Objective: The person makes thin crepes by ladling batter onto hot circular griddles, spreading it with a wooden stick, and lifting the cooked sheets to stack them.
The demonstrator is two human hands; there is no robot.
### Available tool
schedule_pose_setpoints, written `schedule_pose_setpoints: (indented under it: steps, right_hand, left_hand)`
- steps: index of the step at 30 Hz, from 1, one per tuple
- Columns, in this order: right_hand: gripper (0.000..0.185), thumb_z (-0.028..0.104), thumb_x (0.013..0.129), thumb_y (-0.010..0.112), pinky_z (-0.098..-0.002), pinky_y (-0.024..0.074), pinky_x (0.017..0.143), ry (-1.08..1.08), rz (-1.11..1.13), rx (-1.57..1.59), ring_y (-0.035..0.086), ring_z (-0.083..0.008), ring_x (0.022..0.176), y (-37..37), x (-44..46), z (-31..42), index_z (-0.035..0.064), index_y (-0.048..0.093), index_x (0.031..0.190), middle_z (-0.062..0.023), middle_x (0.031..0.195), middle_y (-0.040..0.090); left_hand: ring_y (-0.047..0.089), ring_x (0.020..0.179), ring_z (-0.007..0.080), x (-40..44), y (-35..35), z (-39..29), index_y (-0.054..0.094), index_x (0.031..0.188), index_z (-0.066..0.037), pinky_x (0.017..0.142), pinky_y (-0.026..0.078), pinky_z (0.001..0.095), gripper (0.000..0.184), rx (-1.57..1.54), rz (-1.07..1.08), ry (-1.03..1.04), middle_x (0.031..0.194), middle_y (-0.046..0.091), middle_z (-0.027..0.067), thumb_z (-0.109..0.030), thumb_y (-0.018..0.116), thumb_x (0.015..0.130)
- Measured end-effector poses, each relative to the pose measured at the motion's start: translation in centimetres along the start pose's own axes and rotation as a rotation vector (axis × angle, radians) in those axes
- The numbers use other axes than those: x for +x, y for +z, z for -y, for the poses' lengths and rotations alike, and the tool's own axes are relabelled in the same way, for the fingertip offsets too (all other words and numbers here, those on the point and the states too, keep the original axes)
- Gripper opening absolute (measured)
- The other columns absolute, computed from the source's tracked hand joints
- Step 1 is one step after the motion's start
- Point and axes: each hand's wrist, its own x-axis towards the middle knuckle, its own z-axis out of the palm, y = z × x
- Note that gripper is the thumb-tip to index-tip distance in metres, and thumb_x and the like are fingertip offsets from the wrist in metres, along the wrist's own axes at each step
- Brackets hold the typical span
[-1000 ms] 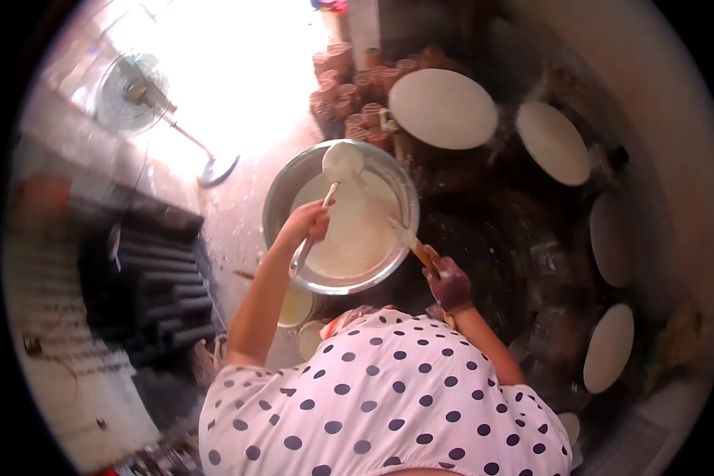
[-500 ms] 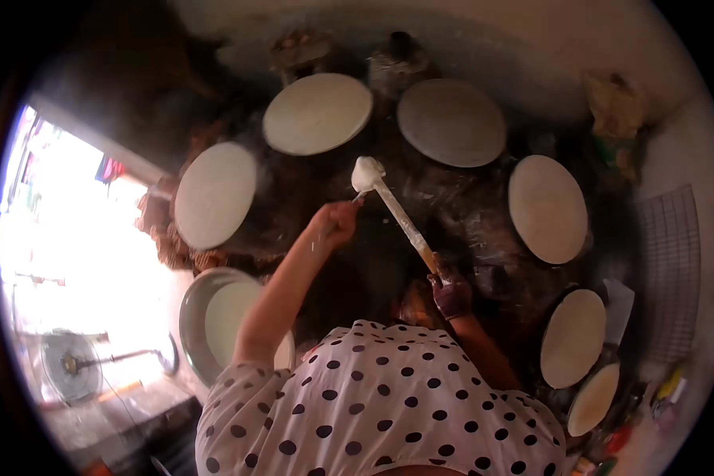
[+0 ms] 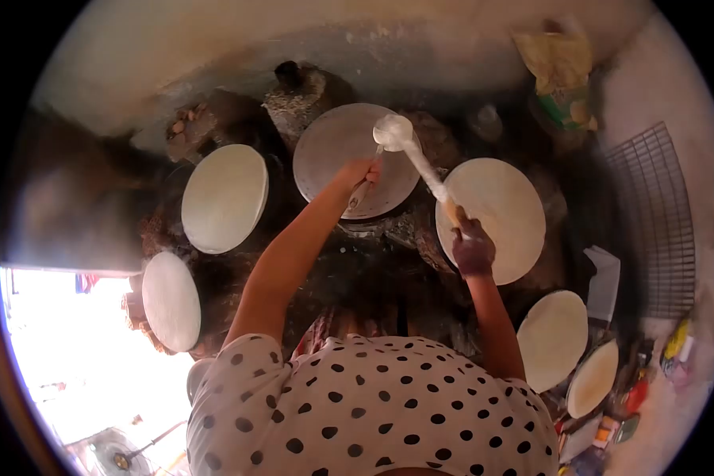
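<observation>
My left hand [image 3: 360,175] is closed round the handle of a ladle [image 3: 391,132], whose bowl holds white batter over a bare grey round griddle [image 3: 325,151]. In my right hand [image 3: 474,247], dark-coloured or gloved, is the wooden handle of a batter-coated spatula [image 3: 430,173]. The spatula's far end meets the ladle's bowl. Beneath and beside my right hand lies a round pan covered with a pale sheet [image 3: 504,210].
More pale rounds lie at the left [image 3: 225,198], far left [image 3: 171,301] and lower right [image 3: 553,341]. A wire rack [image 3: 658,222] leans on the right wall near a hanging bag [image 3: 563,75]. A fan [image 3: 119,458] stands at the lower left.
The view has turned from the batter pot to the griddles. Both hands have moved away from the pot with the ladle and spatula, which now meet over the bare griddle.
</observation>
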Motion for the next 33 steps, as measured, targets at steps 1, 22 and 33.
schedule_pose_setpoints:
  steps: [1,22,33]
  right_hand:
    - [0.045,0.014,0.080,0.063,-0.0386,0.0514,0.065,0.021,0.011,-0.008,0.062,-0.0317,0.075,1.1,-0.2,-0.5,0.0240,0.058,0.124,-0.0117,0.087,0.061]
    - [0.038,0.025,0.088,0.056,-0.0346,0.0465,0.087,0.741,0.145,0.841,0.062,-0.0272,0.103,15.4,5.9,13.7,0.0076,0.060,0.121,-0.0166,0.111,0.065]
    - [0.034,0.023,0.087,0.059,-0.0318,0.0482,0.080,0.570,0.053,0.797,0.063,-0.0160,0.086,15.3,7.6,14.1,0.0095,0.063,0.118,-0.0096,0.100,0.069]
  left_hand:
    - [0.041,0.045,0.0074,2.4,-0.4,0.7,0.047,0.127,-0.004,0.042,0.036,0.0264,0.036,0.000,0.009,-0.023,0.063,0.045,-0.0020,-0.020,0.046,0.095]
    - [0.059,0.092,0.0438,1.0,-8.1,-2.9,0.051,0.129,-0.014,0.079,0.048,0.0473,0.044,1.242,-0.644,0.341,0.098,0.063,0.0249,-0.027,0.043,0.088]
    - [0.042,0.043,0.0077,-14.2,-9.8,-5.2,0.049,0.132,-0.008,0.041,0.036,0.0223,0.038,0.323,-0.377,0.458,0.059,0.046,0.0001,-0.016,0.043,0.096]
